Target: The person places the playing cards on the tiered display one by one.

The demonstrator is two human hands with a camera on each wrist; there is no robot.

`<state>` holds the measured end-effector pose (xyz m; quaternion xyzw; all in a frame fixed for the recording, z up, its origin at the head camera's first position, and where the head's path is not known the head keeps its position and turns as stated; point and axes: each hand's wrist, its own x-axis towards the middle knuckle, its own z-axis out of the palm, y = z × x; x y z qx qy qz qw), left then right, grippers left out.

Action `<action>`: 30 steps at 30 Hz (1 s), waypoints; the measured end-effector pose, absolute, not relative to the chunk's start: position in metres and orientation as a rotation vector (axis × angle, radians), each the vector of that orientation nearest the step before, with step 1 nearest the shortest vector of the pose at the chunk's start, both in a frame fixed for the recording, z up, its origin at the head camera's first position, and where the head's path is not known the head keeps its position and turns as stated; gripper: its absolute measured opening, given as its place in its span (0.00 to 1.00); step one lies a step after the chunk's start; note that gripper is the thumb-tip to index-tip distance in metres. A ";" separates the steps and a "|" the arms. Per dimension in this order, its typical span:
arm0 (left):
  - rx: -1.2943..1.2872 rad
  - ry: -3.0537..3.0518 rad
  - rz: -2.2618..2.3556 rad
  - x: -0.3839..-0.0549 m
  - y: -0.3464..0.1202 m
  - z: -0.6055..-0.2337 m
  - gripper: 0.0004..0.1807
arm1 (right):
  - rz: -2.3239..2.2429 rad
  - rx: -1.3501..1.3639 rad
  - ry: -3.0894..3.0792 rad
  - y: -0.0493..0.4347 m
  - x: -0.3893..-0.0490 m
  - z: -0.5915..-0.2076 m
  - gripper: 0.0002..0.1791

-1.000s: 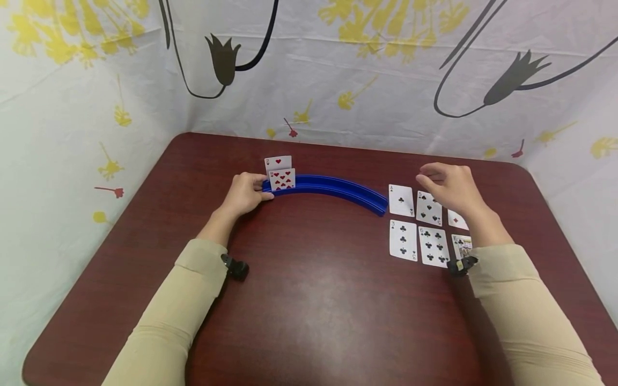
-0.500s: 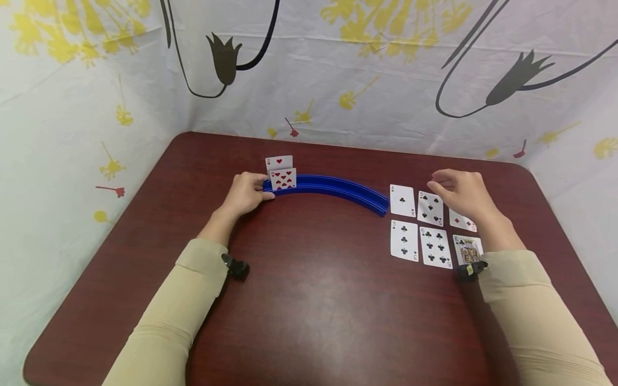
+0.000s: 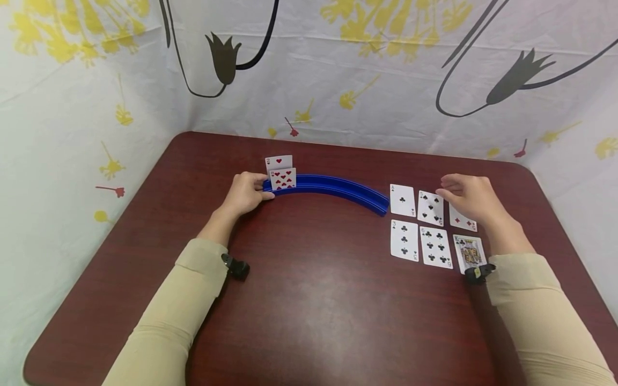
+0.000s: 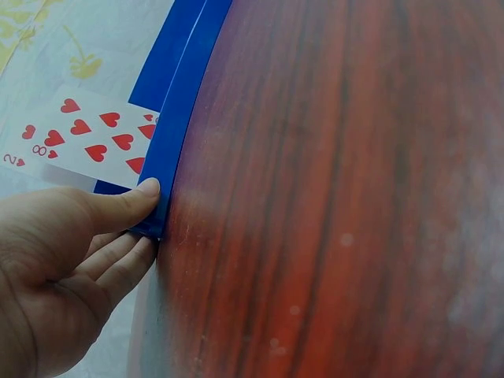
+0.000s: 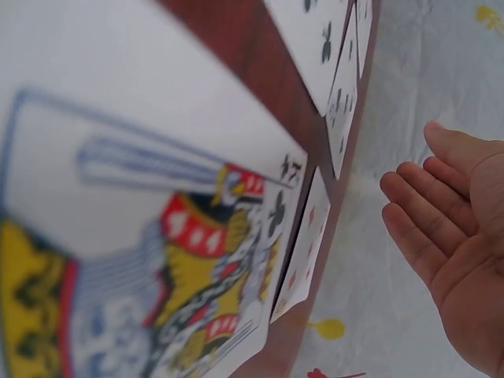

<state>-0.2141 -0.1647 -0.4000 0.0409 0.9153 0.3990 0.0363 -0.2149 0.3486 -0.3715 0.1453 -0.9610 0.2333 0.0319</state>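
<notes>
My left hand (image 3: 245,193) pinches the left end of a curved blue card holder (image 3: 333,185), thumb in front and fingers behind, as the left wrist view shows. Upright in its slots stand an eight of hearts (image 3: 283,179) and, behind it, a taller-showing two of hearts (image 3: 279,160). Over on the right, my right hand (image 3: 468,197) is held above the cards with relaxed fingers and nothing in it. Beneath it lies a diamonds card (image 3: 462,220), partly hidden. A five of spades (image 3: 431,208) and a king of clubs (image 3: 468,251) lie close by.
An ace of clubs (image 3: 403,200), a three of clubs (image 3: 404,240) and a six of clubs (image 3: 436,246) complete two face-up rows right of the holder. The dark red-brown table (image 3: 309,300) meets a patterned white cloth (image 3: 309,69) at its back edge.
My right hand has drifted right and slightly nearer, from above the five of spades to above the diamonds card, uncovering the king of clubs more. The left hand and holder have stayed put.
</notes>
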 end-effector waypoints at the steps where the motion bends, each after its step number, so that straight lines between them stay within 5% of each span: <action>1: 0.124 2.809 1.226 -0.214 -0.165 -0.400 0.27 | 0.714 0.447 -2.968 0.350 -0.215 -0.372 0.21; 30: 0.110 2.806 1.202 -0.213 -0.163 -0.398 0.28 | 0.487 0.404 -3.166 0.394 -0.210 -0.381 0.44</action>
